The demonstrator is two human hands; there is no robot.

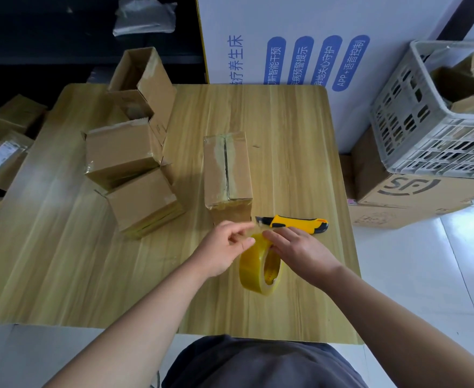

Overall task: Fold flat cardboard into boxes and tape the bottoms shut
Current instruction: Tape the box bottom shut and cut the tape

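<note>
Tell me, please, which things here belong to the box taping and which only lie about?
Job: tape roll, touched by left hand and right hand; taped box; utility knife; folded boxes.
Lying about: grey crate; SF carton; plastic bag.

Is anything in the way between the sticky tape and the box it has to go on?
Nothing visible. The tape roll, between the left hand and right hand, is just in front of the box. The yellow knife lies off to the right, its tip near the box's corner, not in between.
</note>
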